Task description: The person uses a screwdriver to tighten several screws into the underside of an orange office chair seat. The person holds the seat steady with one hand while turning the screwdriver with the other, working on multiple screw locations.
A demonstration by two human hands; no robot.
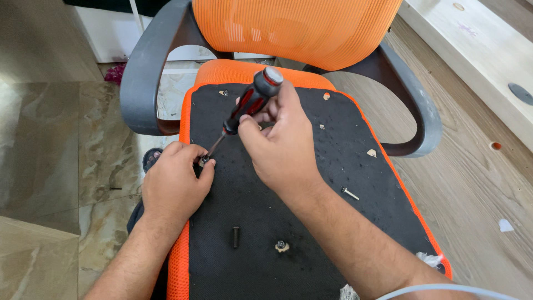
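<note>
While pinching a small screw (204, 160) near the left edge of the black seat underside (311, 183) with left hand (175, 180), right hand (280, 144) wrapped around red-black screwdriver (247, 105), tip on screw; screw-driving step, likely needs steady downward pressure and turning.

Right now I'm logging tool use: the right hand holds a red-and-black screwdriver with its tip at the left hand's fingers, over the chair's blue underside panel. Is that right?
Not quite: the panel is black, with an orange rim. The head view shows the right hand gripping the red-and-black screwdriver, tip at the left hand, over the black underside panel.
</note>
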